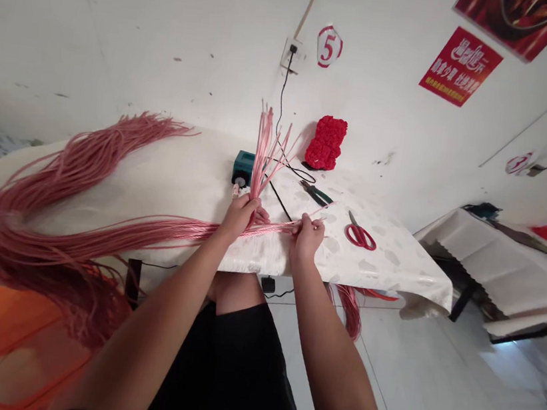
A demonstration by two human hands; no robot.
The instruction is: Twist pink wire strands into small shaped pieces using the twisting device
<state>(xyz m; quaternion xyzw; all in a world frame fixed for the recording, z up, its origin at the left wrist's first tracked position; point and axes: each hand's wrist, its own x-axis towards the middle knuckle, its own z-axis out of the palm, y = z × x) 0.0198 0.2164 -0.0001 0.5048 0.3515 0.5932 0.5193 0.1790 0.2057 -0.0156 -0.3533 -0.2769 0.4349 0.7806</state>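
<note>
Long pink cords (149, 232) run in a thick bundle across the table from a tied loop at the left. My left hand (242, 215) is closed around a bunch of these cords, whose loose ends fan upward above the fist. To the right, my right hand (308, 234) pinches the ends of several cords stretched sideways between both hands. Just behind my left hand stands a small teal machine (242, 169) with a round grey part on its front. Pliers (316, 192) with dark green handles and red-handled scissors (361, 235) lie beyond my right hand.
A red textured block (327, 143) stands against the wall. Its neighbour, a black cable (283, 92), drops from a socket. More pink strands (351, 313) hang below the table's front edge at right. An orange chair (5, 331) is at lower left; another covered table (518, 257) stands right.
</note>
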